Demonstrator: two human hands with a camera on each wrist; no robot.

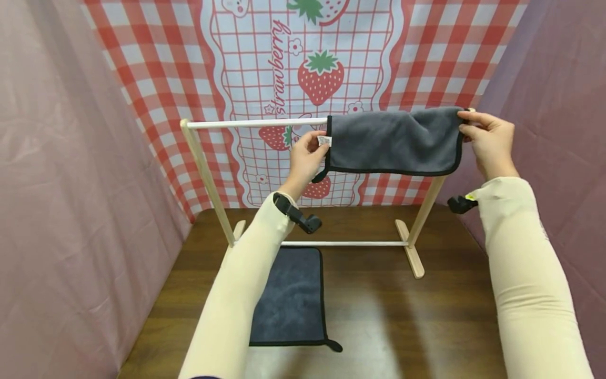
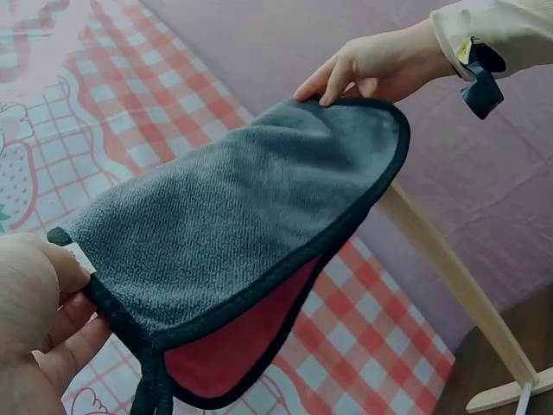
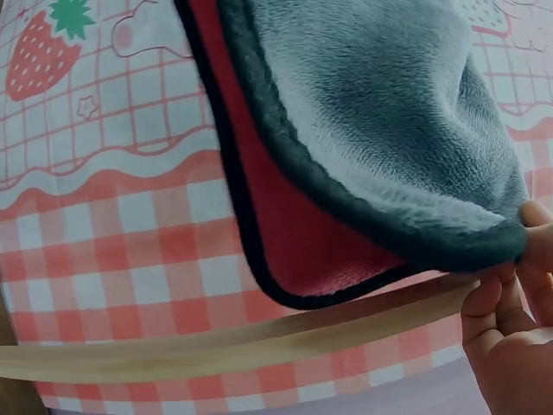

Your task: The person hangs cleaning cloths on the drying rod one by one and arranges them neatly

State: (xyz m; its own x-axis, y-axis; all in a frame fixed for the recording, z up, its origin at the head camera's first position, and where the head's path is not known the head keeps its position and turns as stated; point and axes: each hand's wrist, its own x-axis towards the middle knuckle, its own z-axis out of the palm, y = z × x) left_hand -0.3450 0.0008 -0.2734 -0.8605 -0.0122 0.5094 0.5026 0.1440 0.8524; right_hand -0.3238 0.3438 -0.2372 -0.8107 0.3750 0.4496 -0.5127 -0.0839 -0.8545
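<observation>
Closest in, the left sleeve [image 1: 246, 284] cuts across a flat grey cloth [image 1: 293, 300], which lies on the wooden surface [image 1: 369, 316] towards its left edge, a black corner loop [image 1: 334, 345] pointing to the near edge. Up and beyond, both hands are busy! The left hand [image 1: 305, 158] pinches the side of the draped cloth [image 1: 393, 142] right at its white label [image 1: 324, 140]; the right hand [image 1: 492, 139] nips the other end up at the fold. That cloth hangs over the right half of the rack's top bar [image 1: 255, 123], above the surface's far right part.

Here's the danger: an uneven pull from either side could skew the fold, or drag the cloth off the bar if one half hangs much heavier. A hard tug might also tip the light-looking rack, whose feet simply stand near the far edge.

And the look of it: soft grey pile, black binding, gentle ripples towards the right end, a hanging loop at the lower left corner, and a pinkish-red inner face peeking out between the layers. Behind everything, a strawberry-print hanging [image 1: 236, 68] fills the back.
</observation>
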